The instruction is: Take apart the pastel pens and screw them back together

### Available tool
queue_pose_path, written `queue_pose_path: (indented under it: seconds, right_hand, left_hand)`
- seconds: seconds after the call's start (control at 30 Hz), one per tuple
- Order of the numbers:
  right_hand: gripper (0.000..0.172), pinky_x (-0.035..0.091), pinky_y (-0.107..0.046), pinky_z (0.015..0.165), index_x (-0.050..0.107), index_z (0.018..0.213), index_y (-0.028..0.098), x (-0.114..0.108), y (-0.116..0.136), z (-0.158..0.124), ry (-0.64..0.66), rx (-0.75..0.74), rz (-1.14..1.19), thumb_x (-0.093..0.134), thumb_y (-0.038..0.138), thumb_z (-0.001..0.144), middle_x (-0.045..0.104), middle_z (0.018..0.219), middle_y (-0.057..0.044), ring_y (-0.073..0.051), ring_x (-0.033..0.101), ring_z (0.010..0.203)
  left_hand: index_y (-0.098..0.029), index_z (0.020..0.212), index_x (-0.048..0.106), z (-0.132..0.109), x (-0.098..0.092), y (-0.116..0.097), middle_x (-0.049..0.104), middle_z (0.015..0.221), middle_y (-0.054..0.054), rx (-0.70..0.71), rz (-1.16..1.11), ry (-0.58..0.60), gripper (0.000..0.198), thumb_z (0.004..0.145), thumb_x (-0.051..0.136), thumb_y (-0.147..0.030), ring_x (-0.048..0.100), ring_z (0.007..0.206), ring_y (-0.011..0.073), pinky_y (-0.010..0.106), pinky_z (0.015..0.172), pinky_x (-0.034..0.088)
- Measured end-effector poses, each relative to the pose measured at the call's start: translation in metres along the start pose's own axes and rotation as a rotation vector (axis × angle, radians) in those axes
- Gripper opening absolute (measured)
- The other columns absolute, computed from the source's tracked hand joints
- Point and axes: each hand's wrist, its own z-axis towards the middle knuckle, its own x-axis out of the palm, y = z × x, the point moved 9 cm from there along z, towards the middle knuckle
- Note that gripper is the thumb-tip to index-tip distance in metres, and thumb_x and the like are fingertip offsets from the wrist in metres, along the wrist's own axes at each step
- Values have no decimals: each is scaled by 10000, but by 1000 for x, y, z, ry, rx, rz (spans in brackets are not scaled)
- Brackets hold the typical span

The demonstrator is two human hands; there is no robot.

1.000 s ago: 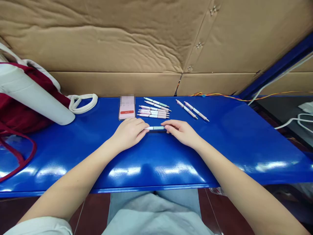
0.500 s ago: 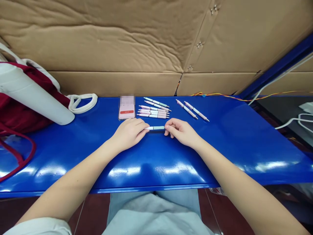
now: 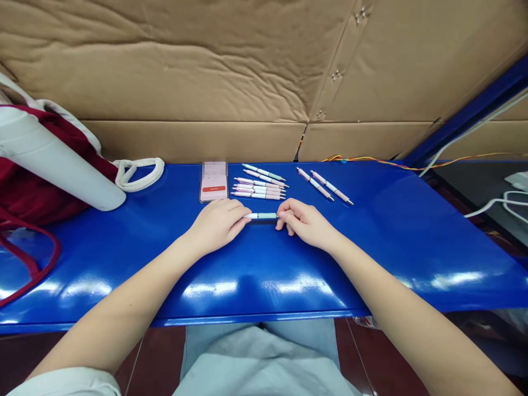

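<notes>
Because the pen (image 3: 260,216) spans the gap between the hands, the left hand (image 3: 218,224) closes its curled fingers on one end while the right hand (image 3: 307,223) pinches the other (whether it clears the blue table (image 3: 371,247) is hard to tell).

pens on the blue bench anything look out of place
One pen lies apart from the rest, between the left hand and right hand; two pens further right sit angled, away from the tidy group.

Pens (image 3: 259,187) lie right of a phone (image 3: 213,190) on a bench (image 3: 391,242).
</notes>
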Motion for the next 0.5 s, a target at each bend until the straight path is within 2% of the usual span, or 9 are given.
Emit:
queue_pose_path:
  seconds: [0.1,0.27,0.3,0.4,0.5]
  right_hand:
    - [210,427,-246,580,529,805,200,0,-1,-1,7,5,-48,406,341,900,676,704,2,-105,532,532]
    - [190,436,-261,636,579,870,193,-2,3,0,2,-57,-39,543,372,818,666,755,-13,-145,585,679]
    - [191,435,-262,647,586,844,191,-2,4,0,9,-63,-49,516,369,835,665,753,-15,-144,586,683]
    - [337,429,-265,671,595,720,185,1,4,0,36,-57,-85,386,377,902,667,757,-28,-139,586,691]
    - [236,422,-256,616,602,859,189,-3,4,0,-6,-57,-100,490,396,848,646,785,-14,-124,546,621]
  left_hand:
    - [-181,1000,642,0,2,0,672,946,58,1,-1,14,280,948,407,-325,606,851,186,319,768,464]
    - [-180,1007,639,-1,2,2,673,952,57,-12,-14,20,276,947,408,-320,606,856,188,320,775,466]
    - [-179,1004,638,0,2,1,673,949,56,-11,-16,18,277,948,407,-320,607,854,188,319,772,466]
    - [-181,999,638,0,1,0,674,948,54,-3,-16,20,280,948,406,-329,610,854,188,319,768,463]
    - [-185,1010,636,0,2,0,673,957,57,-7,-10,22,281,948,405,-332,610,862,188,317,772,460]
